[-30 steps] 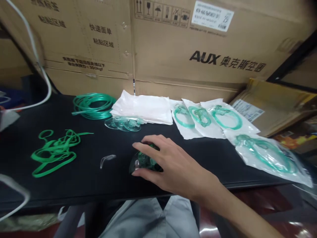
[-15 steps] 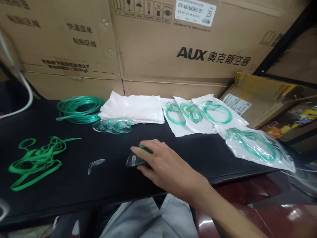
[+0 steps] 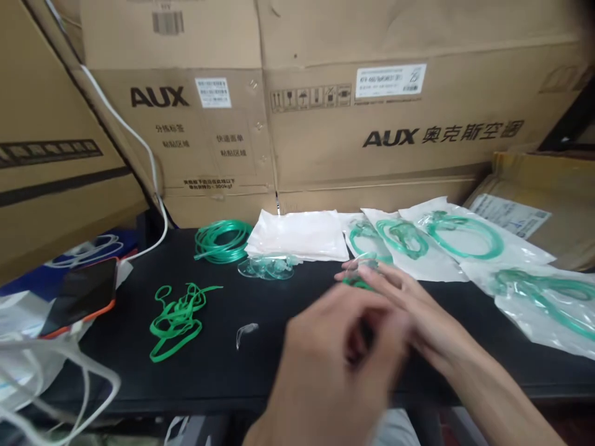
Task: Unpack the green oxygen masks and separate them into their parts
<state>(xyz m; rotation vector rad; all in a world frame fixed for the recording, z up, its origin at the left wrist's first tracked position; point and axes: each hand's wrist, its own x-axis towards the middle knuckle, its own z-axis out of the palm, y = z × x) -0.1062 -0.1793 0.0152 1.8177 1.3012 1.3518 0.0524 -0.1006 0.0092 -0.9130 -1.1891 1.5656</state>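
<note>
My right hand point(image 3: 409, 297) is closed on a clear, green-tinted face mask point(image 3: 365, 263) with a bit of green strap point(image 3: 356, 283) at its edge. Blurred by motion, my left hand point(image 3: 330, 353) is in front of it, low over the table. Its thumb and fingers curl together in a pinch; whatever they hold, if anything, cannot be made out. Left of the hands lies a small clear strip with a thin wire loop point(image 3: 247, 329). A tangle of green elastic strap point(image 3: 179, 319) rests farther left. More clear masks point(image 3: 269, 267) lie behind, by a white pouch stack point(image 3: 297, 234).
Coiled green tubing point(image 3: 223, 240) sits at the back. Several bagged masks with tubing point(image 3: 465, 235) spread along the right. A phone point(image 3: 83, 297) and white cables point(image 3: 79, 365) occupy the left. Large cardboard boxes point(image 3: 316, 148) wall off the rear of the black table point(image 3: 209, 378).
My left hand has come into view in front of the right. The right hand has lifted the mask and turned. The view has swung left, showing the phone and cables.
</note>
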